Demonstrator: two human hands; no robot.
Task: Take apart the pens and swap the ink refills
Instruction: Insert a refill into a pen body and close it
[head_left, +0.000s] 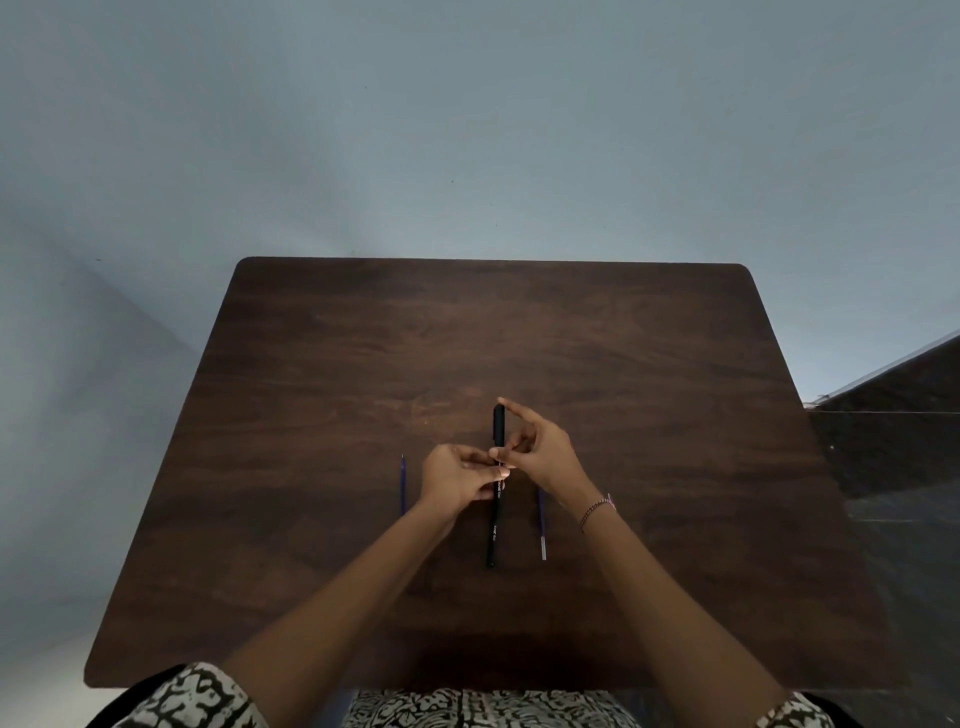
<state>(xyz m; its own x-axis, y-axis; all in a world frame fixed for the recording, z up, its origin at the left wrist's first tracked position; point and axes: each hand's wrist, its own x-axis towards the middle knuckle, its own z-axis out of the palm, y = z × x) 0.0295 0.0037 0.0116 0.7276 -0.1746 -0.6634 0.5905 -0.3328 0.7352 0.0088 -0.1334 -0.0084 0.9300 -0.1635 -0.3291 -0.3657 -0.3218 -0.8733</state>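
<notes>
- The black pen is above the middle of the table, pointing away from the person and held between both hands.
- The left hand has its fingers curled and pinches the top of the pen's lower piece.
- The right hand pinches the upper piece, with the forefinger stretched up to its far end.
- A thin pale sliver shows where the two pieces meet. It is too small to tell whether it is a refill tip.
- One blue refill lies on the table just left of the left hand. A second refill lies just right of the pen, partly under the right wrist.
- With both refills lying out, the step in hand seems to be working the pen's two pieces at their joint. I cannot tell whether they are being parted or joined.
- Next, the pieces need a straight pull or push along the pen's length, with both pinches kept firm.
</notes>
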